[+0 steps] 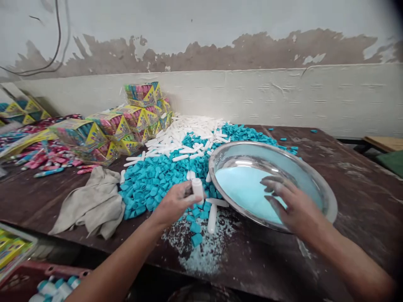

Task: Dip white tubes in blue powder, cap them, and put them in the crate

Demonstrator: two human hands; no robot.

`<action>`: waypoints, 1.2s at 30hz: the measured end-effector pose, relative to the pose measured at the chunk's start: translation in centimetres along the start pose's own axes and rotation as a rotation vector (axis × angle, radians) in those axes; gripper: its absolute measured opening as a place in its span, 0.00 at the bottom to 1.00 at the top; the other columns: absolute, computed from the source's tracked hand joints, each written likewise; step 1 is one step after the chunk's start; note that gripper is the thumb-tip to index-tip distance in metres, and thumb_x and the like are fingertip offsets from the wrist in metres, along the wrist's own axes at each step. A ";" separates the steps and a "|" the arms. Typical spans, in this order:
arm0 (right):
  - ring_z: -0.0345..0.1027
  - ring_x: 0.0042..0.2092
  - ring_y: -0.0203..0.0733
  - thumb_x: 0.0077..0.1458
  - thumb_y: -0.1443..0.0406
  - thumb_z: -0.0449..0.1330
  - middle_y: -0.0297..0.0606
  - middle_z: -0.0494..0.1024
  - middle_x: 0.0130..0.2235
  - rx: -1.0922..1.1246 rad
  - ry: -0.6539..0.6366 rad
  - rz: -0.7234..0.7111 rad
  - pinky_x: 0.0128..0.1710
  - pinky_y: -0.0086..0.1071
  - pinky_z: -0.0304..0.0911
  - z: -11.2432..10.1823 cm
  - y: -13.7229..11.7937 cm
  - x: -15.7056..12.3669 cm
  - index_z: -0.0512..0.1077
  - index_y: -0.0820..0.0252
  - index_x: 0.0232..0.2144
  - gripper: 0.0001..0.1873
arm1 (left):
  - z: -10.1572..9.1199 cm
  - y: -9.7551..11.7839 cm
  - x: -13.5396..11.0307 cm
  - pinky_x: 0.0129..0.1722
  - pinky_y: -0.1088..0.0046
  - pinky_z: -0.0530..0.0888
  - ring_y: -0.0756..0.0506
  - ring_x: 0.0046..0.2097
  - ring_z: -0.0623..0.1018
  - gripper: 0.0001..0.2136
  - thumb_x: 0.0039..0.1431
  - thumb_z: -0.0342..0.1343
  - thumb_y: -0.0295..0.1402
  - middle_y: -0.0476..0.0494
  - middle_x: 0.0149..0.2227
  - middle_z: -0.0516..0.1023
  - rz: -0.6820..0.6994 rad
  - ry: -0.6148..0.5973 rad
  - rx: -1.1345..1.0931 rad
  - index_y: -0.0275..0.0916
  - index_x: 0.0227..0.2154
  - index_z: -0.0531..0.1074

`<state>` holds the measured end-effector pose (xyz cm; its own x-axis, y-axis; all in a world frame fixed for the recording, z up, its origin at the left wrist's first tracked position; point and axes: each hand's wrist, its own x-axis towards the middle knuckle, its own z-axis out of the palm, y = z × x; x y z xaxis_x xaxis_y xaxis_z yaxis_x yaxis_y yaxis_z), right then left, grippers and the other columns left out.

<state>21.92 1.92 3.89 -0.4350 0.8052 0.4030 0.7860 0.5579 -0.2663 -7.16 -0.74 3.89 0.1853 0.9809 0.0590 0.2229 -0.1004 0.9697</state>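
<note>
My left hand (pixel 176 202) is closed round a small white plastic tube (pixel 197 188), held upright with its mouth upward. To its right, my right hand (pixel 285 197) reaches over a wide metal bowl (pixel 329 201). Its fingers are curved, with a gap between them and the thumb, and nothing shows in them. Pale blue powder (pixel 239 188) lies in the bowl, just below those fingers. Behind and below my left hand spreads a heap of blue caps (pixel 151 180). Two white tubes (pixel 212 219) lie near the bowl's left rim.
More white tubes (pixel 192 126) are piled toward the wall. Wrapped boxes (pixel 126 121) stand stacked at the left, beside loose pink and blue pens (pixel 53 155). A grey cloth (pixel 91 205) lies near the front edge. Spilled powder (pixel 201 256) covers part of the dark table (pixel 267 260). A red crate (pixel 28 272) sits lower left.
</note>
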 end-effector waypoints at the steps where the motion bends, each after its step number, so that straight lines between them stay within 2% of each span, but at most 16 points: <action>1: 0.67 0.41 0.44 0.57 0.65 0.46 0.46 0.70 0.44 0.078 0.007 -0.043 0.38 0.36 0.62 0.3 -1.6 -0.7 0.64 0.57 0.45 0.14 | -0.7 -0.8 -1.5 0.27 0.77 0.66 0.47 0.31 0.72 0.08 0.51 0.53 0.35 0.44 0.30 0.75 -0.054 0.017 -0.024 0.35 0.28 0.71; 3: 0.67 0.36 0.41 0.58 0.67 0.45 0.42 0.73 0.36 0.196 -0.138 -0.135 0.34 0.32 0.62 1.6 -4.7 -1.7 0.67 0.55 0.40 0.13 | -1.6 -2.6 -4.1 0.25 0.78 0.66 0.48 0.29 0.71 0.09 0.51 0.54 0.36 0.43 0.29 0.74 -0.138 0.061 -0.078 0.34 0.28 0.71; 5: 0.66 0.33 0.40 0.57 0.69 0.44 0.40 0.73 0.32 0.199 -0.291 -0.148 0.31 0.30 0.61 3.7 -7.0 -1.9 0.70 0.56 0.36 0.15 | -1.6 -4.3 -6.0 0.25 0.77 0.67 0.49 0.28 0.70 0.09 0.51 0.54 0.36 0.44 0.28 0.73 -0.189 0.079 -0.141 0.33 0.28 0.70; 7: 0.66 0.32 0.39 0.55 0.72 0.44 0.41 0.72 0.32 0.150 -0.397 -0.125 0.32 0.30 0.60 6.2 -8.5 -1.2 0.71 0.59 0.35 0.16 | -1.3 -5.8 -7.2 0.25 0.77 0.67 0.50 0.27 0.69 0.09 0.51 0.53 0.36 0.45 0.27 0.71 -0.210 0.076 -0.197 0.33 0.28 0.69; 11: 0.65 0.38 0.42 0.52 0.76 0.46 0.45 0.69 0.38 -0.039 -0.460 -0.117 0.38 0.32 0.59 10.6 -9.6 1.4 0.71 0.63 0.39 0.17 | -0.6 -7.5 -8.1 0.26 0.76 0.69 0.49 0.27 0.69 0.08 0.52 0.52 0.34 0.47 0.27 0.69 -0.206 0.073 -0.256 0.34 0.29 0.67; 14: 0.63 0.41 0.47 0.51 0.76 0.46 0.48 0.68 0.38 -0.164 -0.481 -0.170 0.41 0.36 0.59 12.2 -9.9 2.6 0.71 0.65 0.34 0.15 | -0.5 -8.1 -8.2 0.26 0.75 0.70 0.48 0.29 0.70 0.08 0.51 0.52 0.34 0.46 0.28 0.69 -0.190 0.055 -0.271 0.33 0.29 0.67; 17: 0.63 0.42 0.47 0.49 0.78 0.47 0.49 0.69 0.39 -0.068 -0.481 -0.134 0.43 0.37 0.58 12.8 -9.6 2.6 0.69 0.66 0.33 0.14 | -0.6 -8.5 -8.3 0.26 0.75 0.70 0.49 0.29 0.69 0.08 0.51 0.53 0.35 0.47 0.28 0.69 -0.184 0.050 -0.264 0.33 0.29 0.67; 21: 0.64 0.40 0.43 0.48 0.74 0.49 0.44 0.69 0.38 0.353 -0.404 0.049 0.39 0.35 0.61 13.4 -8.5 1.5 0.68 0.63 0.35 0.12 | -0.7 -8.5 -8.3 0.27 0.74 0.69 0.50 0.27 0.69 0.07 0.52 0.52 0.34 0.47 0.28 0.69 -0.172 0.041 -0.233 0.33 0.28 0.66; 25: 0.66 0.33 0.39 0.54 0.65 0.44 0.40 0.68 0.35 0.816 -0.351 0.327 0.25 0.28 0.61 14.1 -7.9 0.4 0.67 0.61 0.30 0.12 | -0.6 -8.3 -8.4 0.28 0.74 0.69 0.50 0.27 0.69 0.07 0.52 0.51 0.33 0.47 0.27 0.69 -0.168 0.031 -0.223 0.33 0.28 0.67; 27: 0.64 0.28 0.37 0.51 0.62 0.48 0.38 0.67 0.31 0.917 -0.370 0.419 0.19 0.25 0.56 14.1 -7.8 0.0 0.66 0.61 0.28 0.10 | -0.5 -8.2 -8.5 0.28 0.74 0.69 0.49 0.28 0.68 0.07 0.52 0.51 0.33 0.47 0.27 0.69 -0.162 0.025 -0.238 0.33 0.28 0.66; 29: 0.60 0.26 0.35 0.45 0.63 0.53 0.34 0.65 0.27 0.953 -0.382 0.433 0.19 0.25 0.54 13.7 -7.8 -0.3 0.66 0.60 0.26 0.06 | -0.3 -8.1 -8.6 0.28 0.74 0.69 0.49 0.29 0.68 0.07 0.52 0.51 0.34 0.47 0.28 0.68 -0.160 0.017 -0.250 0.33 0.27 0.66; 31: 0.59 0.25 0.34 0.43 0.64 0.56 0.31 0.64 0.24 0.934 -0.373 0.388 0.22 0.26 0.56 13.0 -8.0 -0.5 0.65 0.59 0.25 0.05 | -0.2 -8.0 -8.7 0.28 0.75 0.69 0.50 0.28 0.68 0.07 0.52 0.51 0.33 0.47 0.28 0.68 -0.160 0.007 -0.247 0.33 0.28 0.66; 33: 0.59 0.24 0.34 0.44 0.63 0.57 0.29 0.65 0.22 0.920 -0.377 0.354 0.24 0.28 0.57 12.1 -8.3 -0.5 0.64 0.59 0.26 0.06 | -0.2 -8.0 -8.7 0.28 0.75 0.68 0.50 0.28 0.67 0.06 0.52 0.51 0.33 0.47 0.28 0.68 -0.159 -0.011 -0.233 0.33 0.28 0.66; 36: 0.63 0.24 0.36 0.47 0.59 0.57 0.30 0.69 0.21 1.061 -0.422 0.386 0.26 0.30 0.59 10.9 -9.5 -0.4 0.62 0.59 0.30 0.11 | 0.0 -7.7 -8.7 0.26 0.77 0.67 0.50 0.28 0.67 0.06 0.50 0.51 0.32 0.48 0.27 0.66 -0.179 -0.063 -0.182 0.34 0.28 0.66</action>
<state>9.87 -1.52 -3.25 -0.5155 0.8474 -0.1268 0.2294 -0.0061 -0.9733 -10.47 -8.50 -4.07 0.2194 0.9674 -0.1264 0.0827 0.1106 0.9904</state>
